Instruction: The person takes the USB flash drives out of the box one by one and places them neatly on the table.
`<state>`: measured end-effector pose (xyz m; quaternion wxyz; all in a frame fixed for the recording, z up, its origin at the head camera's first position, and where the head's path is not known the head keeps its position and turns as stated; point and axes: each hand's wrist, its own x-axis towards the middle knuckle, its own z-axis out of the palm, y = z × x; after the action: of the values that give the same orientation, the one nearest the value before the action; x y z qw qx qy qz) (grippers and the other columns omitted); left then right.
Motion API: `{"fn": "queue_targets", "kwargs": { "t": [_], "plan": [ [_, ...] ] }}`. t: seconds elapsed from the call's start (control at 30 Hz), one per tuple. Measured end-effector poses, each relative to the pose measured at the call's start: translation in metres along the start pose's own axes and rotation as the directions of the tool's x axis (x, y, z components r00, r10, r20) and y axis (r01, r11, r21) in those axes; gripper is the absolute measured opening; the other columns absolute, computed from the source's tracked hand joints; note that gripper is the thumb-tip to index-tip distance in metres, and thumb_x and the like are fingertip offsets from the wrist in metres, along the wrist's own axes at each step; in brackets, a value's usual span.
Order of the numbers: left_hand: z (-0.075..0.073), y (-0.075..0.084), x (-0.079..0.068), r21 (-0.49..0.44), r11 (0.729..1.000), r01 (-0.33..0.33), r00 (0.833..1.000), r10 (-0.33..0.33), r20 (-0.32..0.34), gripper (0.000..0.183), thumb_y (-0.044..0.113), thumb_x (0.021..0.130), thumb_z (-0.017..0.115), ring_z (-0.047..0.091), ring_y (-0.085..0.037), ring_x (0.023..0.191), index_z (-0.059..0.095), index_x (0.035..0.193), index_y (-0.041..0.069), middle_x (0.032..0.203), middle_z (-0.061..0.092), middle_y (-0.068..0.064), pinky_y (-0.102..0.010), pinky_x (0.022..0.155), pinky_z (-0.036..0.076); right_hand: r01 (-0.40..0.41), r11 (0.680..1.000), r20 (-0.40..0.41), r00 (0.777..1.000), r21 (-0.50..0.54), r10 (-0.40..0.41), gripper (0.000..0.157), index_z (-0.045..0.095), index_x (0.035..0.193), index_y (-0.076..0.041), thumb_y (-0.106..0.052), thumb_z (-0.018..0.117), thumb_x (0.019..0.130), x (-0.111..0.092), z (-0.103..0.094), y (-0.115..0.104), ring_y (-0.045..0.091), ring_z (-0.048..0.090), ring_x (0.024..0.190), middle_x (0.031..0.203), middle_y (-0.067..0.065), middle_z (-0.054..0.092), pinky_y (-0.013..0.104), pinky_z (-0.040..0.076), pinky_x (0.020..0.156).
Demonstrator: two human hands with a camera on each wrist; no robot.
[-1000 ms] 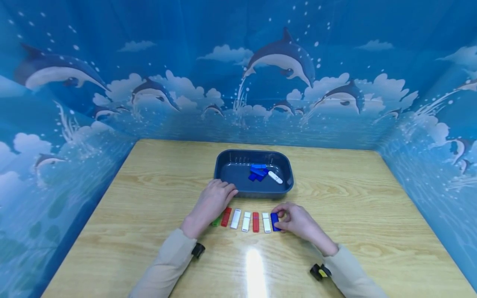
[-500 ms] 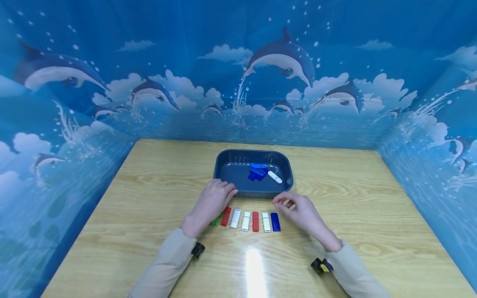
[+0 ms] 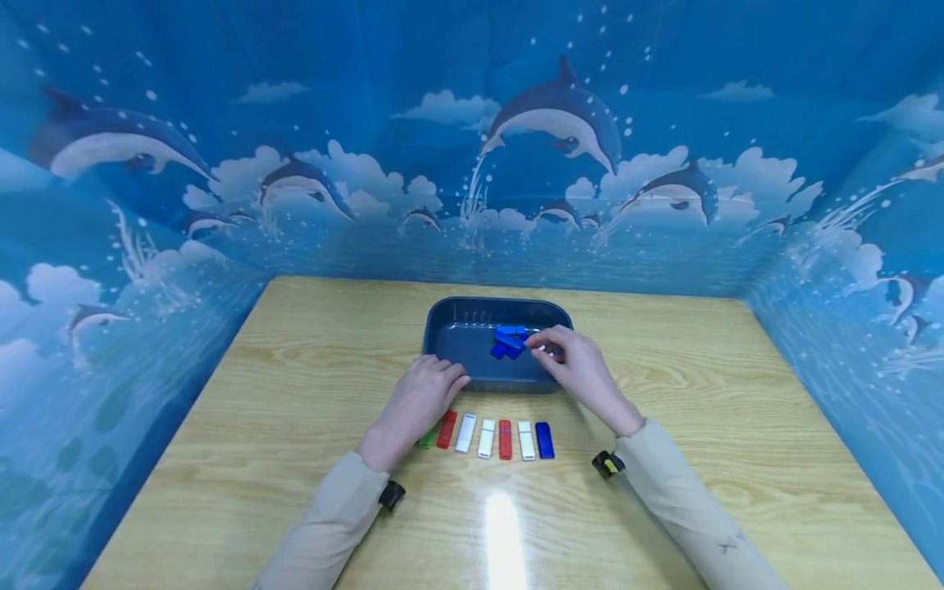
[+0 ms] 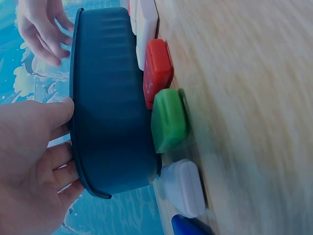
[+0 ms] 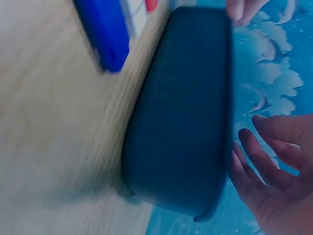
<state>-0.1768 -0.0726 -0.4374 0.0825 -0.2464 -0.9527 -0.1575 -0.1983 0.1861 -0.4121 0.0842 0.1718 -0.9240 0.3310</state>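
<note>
Over the tray (image 3: 509, 385), right hand (image 3: 581, 369) gapes slightly (left hand (image 3: 422, 392) grips rim (image 4: 74, 58)).

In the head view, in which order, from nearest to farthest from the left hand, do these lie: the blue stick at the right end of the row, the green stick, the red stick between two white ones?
1. Green stick: nearest, partly hidden by the left hand.
2. Red stick: farther to the right.
3. Blue stick: farthest, rightmost.
</note>
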Motion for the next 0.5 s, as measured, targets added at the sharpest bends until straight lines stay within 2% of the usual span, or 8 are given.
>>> {"fn": "queue_targets", "kwargs": {
  "t": [0.23,0.37,0.5],
  "plan": [
    [0.0,0.001,0.0,0.0,1.0,0.009,1.0,-0.009,0.003,0.022,0.029,0.104,0.059,0.067,-0.023,0.109,0.074,0.111,0.014,0.109,0.075,-0.003,-0.046,0.115,0.041,0.008,0.992,0.068,0.998,-0.127,0.001,0.02,0.073,0.117,-0.007,-0.011,0.069,0.097,0.03,0.021,0.011,0.026,0.069,0.093,0.115,0.011,0.069,0.041,0.059,0.077],
    [0.0,0.0,0.0,0.0,1.0,0.011,1.0,-0.011,0.012,0.023,0.029,0.105,0.058,0.066,-0.024,0.113,0.074,0.112,0.013,0.111,0.075,-0.004,-0.045,0.116,0.04,0.024,0.981,0.125,0.992,-0.193,0.001,0.025,0.071,0.123,-0.007,-0.012,0.068,0.098,0.038,0.031,0.015,0.03,0.069,0.101,0.123,0.014,0.067,0.045,0.058,0.081],
    [0.0,0.0,0.0,-0.007,1.0,0.014,1.0,-0.014,0.02,0.024,0.029,0.105,0.057,0.065,-0.025,0.116,0.074,0.114,0.013,0.114,0.074,-0.005,-0.046,0.117,0.038,0.068,0.969,0.199,0.98,-0.236,-0.021,0.031,0.068,0.129,-0.005,-0.013,0.068,0.098,0.045,0.035,0.016,0.032,0.066,0.113,0.132,0.015,0.064,0.047,0.057,0.091]
  ]
}}
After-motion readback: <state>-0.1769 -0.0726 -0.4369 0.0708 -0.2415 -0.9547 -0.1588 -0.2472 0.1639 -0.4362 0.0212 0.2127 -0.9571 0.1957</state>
